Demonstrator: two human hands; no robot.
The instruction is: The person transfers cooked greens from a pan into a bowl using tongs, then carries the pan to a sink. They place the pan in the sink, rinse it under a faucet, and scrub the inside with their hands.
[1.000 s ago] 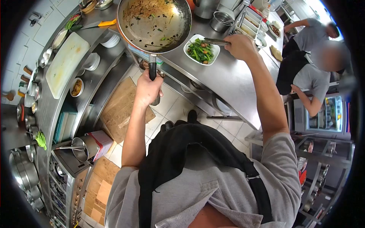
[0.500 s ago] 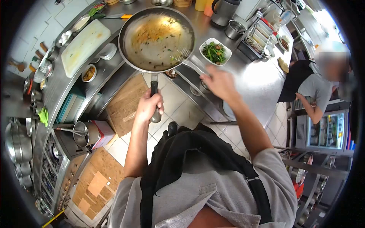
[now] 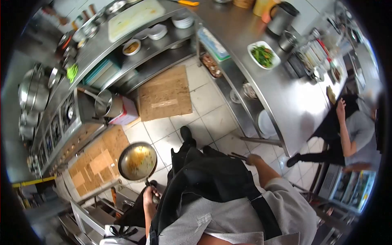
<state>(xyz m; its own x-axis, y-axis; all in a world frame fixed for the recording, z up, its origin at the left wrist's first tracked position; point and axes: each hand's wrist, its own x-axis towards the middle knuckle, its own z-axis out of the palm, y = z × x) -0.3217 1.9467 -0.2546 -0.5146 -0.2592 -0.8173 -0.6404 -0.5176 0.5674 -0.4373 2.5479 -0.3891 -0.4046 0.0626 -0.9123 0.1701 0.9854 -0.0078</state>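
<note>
My left hand (image 3: 152,193) is closed round the handle of a frying pan (image 3: 137,161), held low at my left side above the floor. Oily brown residue and small dark bits coat the pan's inside. Away to my right, my right hand (image 3: 254,159) is closed on slim metal tongs (image 3: 238,156), which look dark and partly blurred here. Cooked green leaves (image 3: 262,56) fill a square white bowl (image 3: 275,62) on the steel counter, apart from both hands.
The steel counter (image 3: 295,118) lies ahead right, with a jug (image 3: 282,17). A stove (image 3: 67,122) and tall pot (image 3: 109,103) stand left. Cardboard (image 3: 165,92) covers floor tiles. One person (image 3: 354,130) is at right; another's dark clothing (image 3: 132,216) shows lower left.
The frying pan has moved from over the counter edge down to my lower left. My right hand has drawn back with the tongs. The view has shifted, and the bowl of greens stayed on the counter.
</note>
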